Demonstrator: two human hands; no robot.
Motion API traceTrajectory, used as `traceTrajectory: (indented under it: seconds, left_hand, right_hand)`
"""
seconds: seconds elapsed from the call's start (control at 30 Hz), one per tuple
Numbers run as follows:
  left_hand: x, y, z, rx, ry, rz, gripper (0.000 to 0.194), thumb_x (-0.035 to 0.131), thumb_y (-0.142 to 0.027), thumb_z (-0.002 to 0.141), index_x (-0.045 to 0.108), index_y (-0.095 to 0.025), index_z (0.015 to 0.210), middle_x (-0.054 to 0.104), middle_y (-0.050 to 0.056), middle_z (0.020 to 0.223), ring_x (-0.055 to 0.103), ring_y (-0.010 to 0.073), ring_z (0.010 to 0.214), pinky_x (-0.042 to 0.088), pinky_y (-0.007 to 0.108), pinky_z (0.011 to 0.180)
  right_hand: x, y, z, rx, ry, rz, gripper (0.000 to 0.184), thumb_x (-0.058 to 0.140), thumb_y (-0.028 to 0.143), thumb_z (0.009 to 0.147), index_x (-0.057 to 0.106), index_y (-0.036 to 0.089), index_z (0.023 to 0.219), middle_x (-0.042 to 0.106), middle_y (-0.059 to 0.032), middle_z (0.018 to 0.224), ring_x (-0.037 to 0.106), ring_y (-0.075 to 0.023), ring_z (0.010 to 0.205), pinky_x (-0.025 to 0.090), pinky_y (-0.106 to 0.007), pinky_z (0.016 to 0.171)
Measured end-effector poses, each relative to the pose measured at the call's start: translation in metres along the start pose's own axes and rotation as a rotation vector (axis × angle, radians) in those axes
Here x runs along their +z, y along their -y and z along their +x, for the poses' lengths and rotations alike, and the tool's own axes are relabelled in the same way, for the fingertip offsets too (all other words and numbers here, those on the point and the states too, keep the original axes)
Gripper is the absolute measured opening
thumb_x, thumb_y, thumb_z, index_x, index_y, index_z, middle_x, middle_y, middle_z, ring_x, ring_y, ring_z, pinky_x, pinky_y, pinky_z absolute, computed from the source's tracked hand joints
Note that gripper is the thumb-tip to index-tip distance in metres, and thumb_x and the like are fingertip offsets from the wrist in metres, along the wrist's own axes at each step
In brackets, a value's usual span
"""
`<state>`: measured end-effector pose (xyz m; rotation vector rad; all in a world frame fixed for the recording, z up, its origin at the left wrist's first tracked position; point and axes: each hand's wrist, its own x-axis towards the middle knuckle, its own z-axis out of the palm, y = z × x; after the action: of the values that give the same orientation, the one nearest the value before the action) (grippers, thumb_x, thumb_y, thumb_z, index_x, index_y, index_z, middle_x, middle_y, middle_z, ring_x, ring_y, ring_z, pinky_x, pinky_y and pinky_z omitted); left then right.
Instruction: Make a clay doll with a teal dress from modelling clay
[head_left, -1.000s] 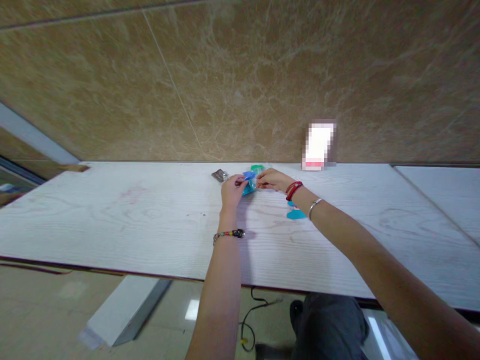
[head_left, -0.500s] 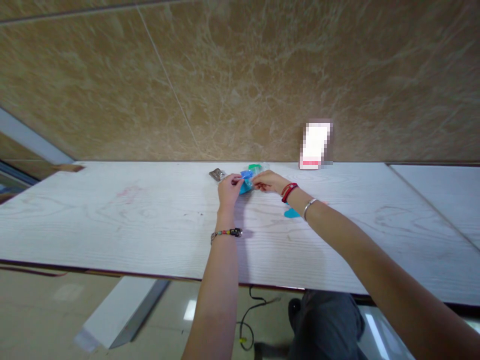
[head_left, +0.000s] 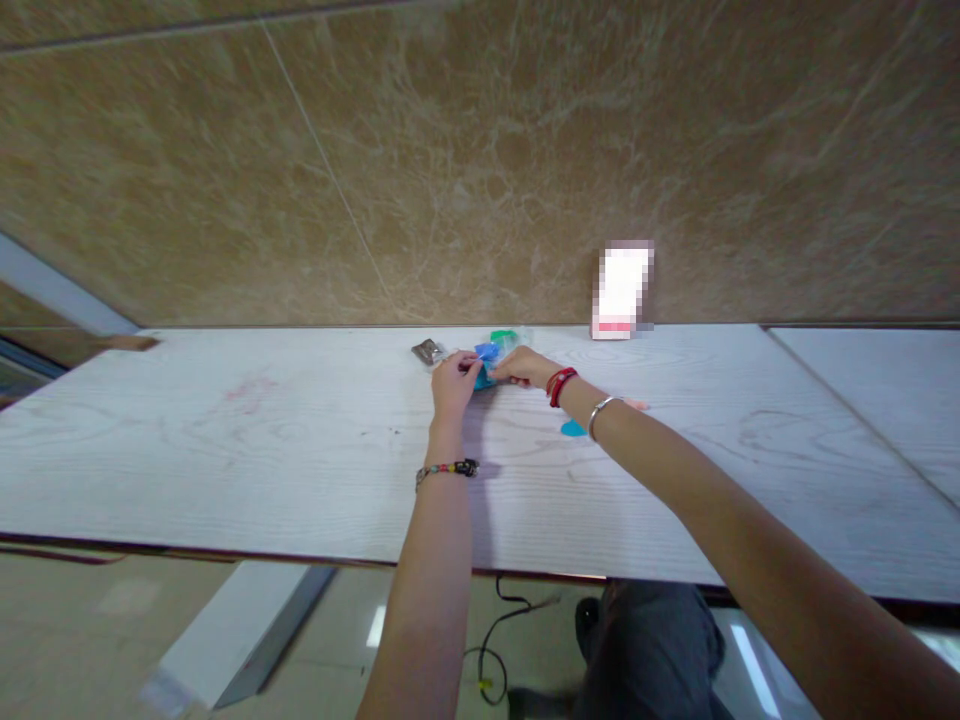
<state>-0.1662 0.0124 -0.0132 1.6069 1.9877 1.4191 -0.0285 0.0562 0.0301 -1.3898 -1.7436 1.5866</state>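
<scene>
Near the back of the white table, both hands meet at a small clear plastic packet with a teal-blue content. My left hand pinches its left side, fingers closed. On the right side, my right hand has its fingers closed on the same packet; its fingertips are partly hidden. Just behind lie a blue packet and a green packet. A dark brown packet rests left of my left hand. Beneath my right forearm a flat teal piece shows in part, with a peach-coloured bit beyond the arm.
A blurred-out white upright rectangle stands against the brown marbled wall at the table's back edge. Below the front edge of the white table are a pale box-like beam and a black cable on the floor.
My right hand has shifted slightly left and its fingers have drawn in on the teal-blue packet. My left hand keeps its pinch. The whole view has moved a little.
</scene>
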Motion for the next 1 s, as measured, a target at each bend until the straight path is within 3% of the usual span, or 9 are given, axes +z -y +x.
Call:
traceTrajectory:
  seconds: [0.1,0.33,0.67,1.0]
  left_hand:
    - [0.0,0.0,0.0,0.0,-0.014,0.03,0.009,0.061,-0.015,0.076,0.068,-0.018,0.082,0.07,0.003,0.079,0.064,0.0163,0.077,0.049,0.028,0.076]
    - [-0.002,0.0,0.0,0.006,0.005,0.046,0.018,0.059,-0.017,0.078,0.07,-0.016,0.093,0.071,0.005,0.081,0.065,0.0173,0.08,0.05,0.028,0.077]
    - [0.0,0.003,0.004,0.016,0.056,0.1,0.03,0.058,-0.016,0.08,0.068,-0.016,0.108,0.073,0.006,0.084,0.066,0.0185,0.078,0.051,0.031,0.079]
    - [-0.001,-0.003,0.002,-0.007,0.038,0.163,0.028,0.058,-0.016,0.079,0.07,-0.017,0.104,0.073,0.006,0.084,0.066,0.0199,0.08,0.05,0.032,0.08]
  right_hand:
    - [0.007,-0.002,0.0,-0.019,-0.011,0.025,0.035,0.065,0.012,0.073,0.044,0.017,0.046,0.029,0.0084,0.036,0.025,-0.0036,0.036,0.017,-0.017,0.034]
    - [0.014,-0.006,0.0,-0.031,-0.026,0.124,0.027,0.06,0.014,0.078,0.047,0.018,0.054,0.026,0.0098,0.038,0.022,-0.0042,0.038,0.017,-0.017,0.034]
    - [0.008,0.0,0.002,-0.034,0.039,0.134,0.036,0.061,0.015,0.077,0.038,0.02,0.05,0.021,0.0113,0.036,0.017,-0.0036,0.037,0.012,-0.017,0.033]
    - [0.015,-0.012,0.018,-0.104,0.015,0.086,0.036,0.061,0.018,0.073,0.034,0.021,0.048,0.021,0.0116,0.036,0.015,-0.0034,0.037,0.01,-0.018,0.034]
